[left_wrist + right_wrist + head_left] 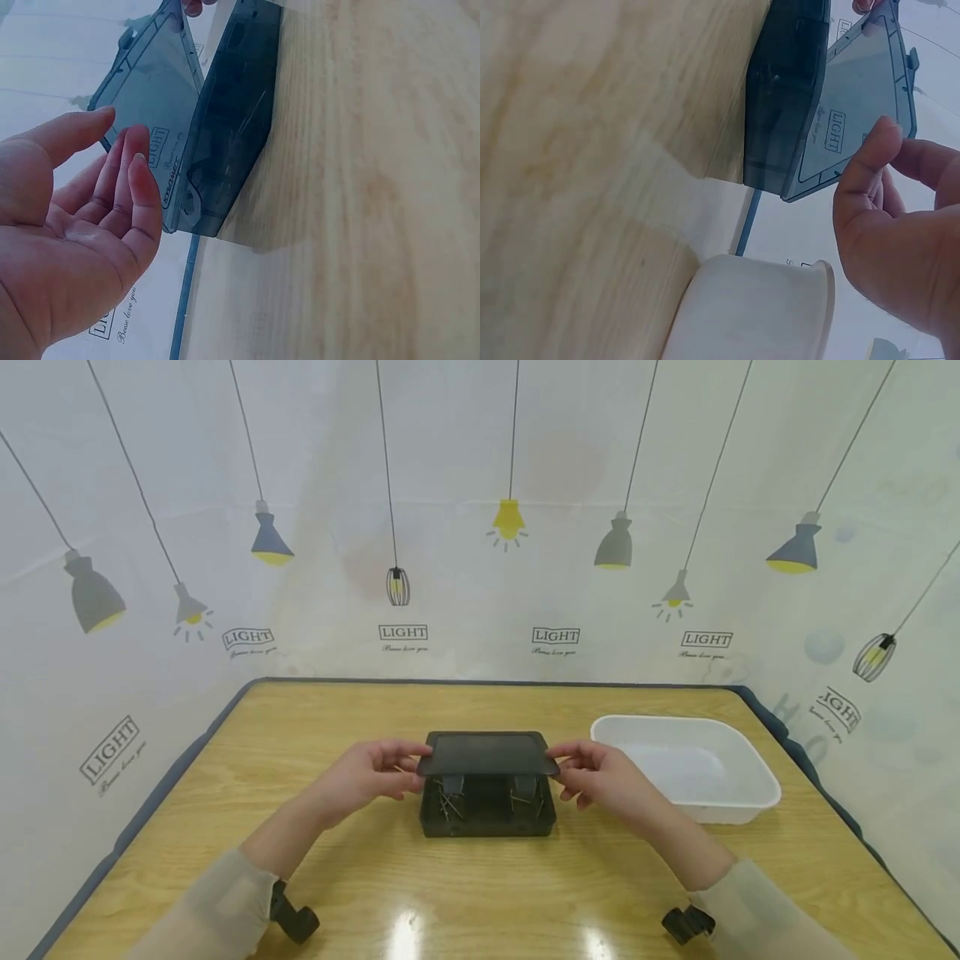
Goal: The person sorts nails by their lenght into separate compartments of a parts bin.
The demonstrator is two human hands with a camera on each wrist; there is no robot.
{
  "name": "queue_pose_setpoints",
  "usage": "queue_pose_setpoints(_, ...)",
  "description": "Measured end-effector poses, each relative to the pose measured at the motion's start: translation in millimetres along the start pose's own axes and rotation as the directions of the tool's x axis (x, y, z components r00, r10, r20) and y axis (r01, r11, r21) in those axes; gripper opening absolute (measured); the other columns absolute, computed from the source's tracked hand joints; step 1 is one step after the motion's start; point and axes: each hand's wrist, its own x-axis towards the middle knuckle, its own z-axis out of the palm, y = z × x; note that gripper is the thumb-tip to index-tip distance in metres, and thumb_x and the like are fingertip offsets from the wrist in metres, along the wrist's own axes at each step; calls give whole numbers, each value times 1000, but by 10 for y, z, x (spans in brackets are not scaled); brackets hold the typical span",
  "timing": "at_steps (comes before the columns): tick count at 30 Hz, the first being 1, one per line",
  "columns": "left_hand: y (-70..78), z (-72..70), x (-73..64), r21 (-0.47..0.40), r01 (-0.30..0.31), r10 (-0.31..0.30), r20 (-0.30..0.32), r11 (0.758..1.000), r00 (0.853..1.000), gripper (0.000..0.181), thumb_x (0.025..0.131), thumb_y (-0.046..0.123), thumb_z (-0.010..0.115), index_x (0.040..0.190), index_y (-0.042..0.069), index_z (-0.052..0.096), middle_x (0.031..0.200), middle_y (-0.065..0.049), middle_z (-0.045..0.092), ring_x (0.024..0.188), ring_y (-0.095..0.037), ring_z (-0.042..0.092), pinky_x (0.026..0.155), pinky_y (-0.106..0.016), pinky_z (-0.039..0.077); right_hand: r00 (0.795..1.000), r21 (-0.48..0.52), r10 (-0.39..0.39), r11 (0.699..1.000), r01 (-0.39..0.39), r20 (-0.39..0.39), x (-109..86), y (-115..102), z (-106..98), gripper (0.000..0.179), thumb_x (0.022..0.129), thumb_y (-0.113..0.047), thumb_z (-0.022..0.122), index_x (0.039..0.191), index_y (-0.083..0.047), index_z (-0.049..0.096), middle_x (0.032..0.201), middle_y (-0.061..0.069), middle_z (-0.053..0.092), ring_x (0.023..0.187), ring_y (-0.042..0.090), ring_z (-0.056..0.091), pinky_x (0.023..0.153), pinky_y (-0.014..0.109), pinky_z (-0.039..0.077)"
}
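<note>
A dark see-through plastic box point(487, 825) stands mid-table with its hinged lid point(487, 755) tilted partway up. At the lid's left front corner, my left hand point(366, 777) pinches the edge between thumb and fingers. My right hand point(603, 777) holds the opposite corner, thumb and index finger on the rim point(855, 171). Thin nail-like metal pieces point(450, 806) lie in the left part of the box, and similar pieces point(527, 800) in the right part. In the left wrist view the lid point(150, 86) slants away from the box point(244, 97).
A white plastic tub point(731, 814) stands on the wooden table point(480, 893) to the right, just behind my right hand. Light cloth printed with lamps point(465, 610) surrounds the table at the back and sides.
</note>
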Motion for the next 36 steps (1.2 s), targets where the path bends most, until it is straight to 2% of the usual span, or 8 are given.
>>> queue_pose_setpoints(4, -9, 32, -74, 33, 0, -1, 26, 999, 1000, 57, 100, 16, 80, 154, 8, 62, 122, -12, 72, 104, -25, 73, 88, -34, 63, 1000, 0, 9, 1000, -9, 11, -62, 34, 24, 39, 108, -10, 64, 146, 1, 64, 105, 15, 70, 88, 26, 71, 71, 29, 60)
queue_pose_setpoints(13, -56, 58, -149, 92, 12, -20, 91, 996, 996, 58, 102, 20, 80, 155, 9, 60, 120, -13, 72, 102, -24, 73, 81, -32, 59, 998, -13, 33, 999, -32, 54, -160, 114, 65, 42, 108, -9, 65, 149, 1, 63, 105, 15, 74, 88, 24, 69, 75, 30, 62)
queue_pose_setpoints(19, -73, 85, -145, 133, 13, -24, 87, 991, 996, 55, 104, 23, 79, 154, 10, 60, 114, -10, 75, 93, -29, 73, 74, -32, 57, 996, -42, 52, 998, -49, 70, -186, 114, 100, 45, 106, -14, 73, 148, 0, 63, 104, 12, 76, 87, 23, 70, 74, 31, 64)
queue_pose_setpoints(23, -62, 109, -139, 157, 23, -37, 86, 987, 996, 54, 104, 24, 79, 152, 10, 60, 108, -9, 75, 83, -27, 70, 69, -33, 56, 996, -68, 65, 996, -61, 58, -197, 102, 122, 46, 104, -17, 77, 146, -2, 65, 104, 12, 78, 86, 22, 70, 76, 34, 65)
queue_pose_setpoints(31, -99, 130, -117, 145, 8, -24, 107, 989, 994, 51, 104, 21, 78, 151, 7, 60, 102, -11, 74, 81, -25, 71, 68, -35, 58, 995, -149, 72, 987, -61, 66, -198, 134, 125, 44, 104, -20, 78, 145, -8, 67, 107, 15, 80, 86, 23, 74, 78, 40, 67)
queue_pose_setpoints(36, -120, 110, -123, 102, 38, -51, 126, 994, 991, 52, 105, 22, 77, 152, 10, 58, 107, -15, 74, 86, -29, 77, 70, -35, 59, 993, -150, 76, 987, -62, 88, -187, 119, 115, 47, 104, -20, 78, 147, -8, 66, 110, 14, 81, 89, 23, 76, 79, 41, 68)
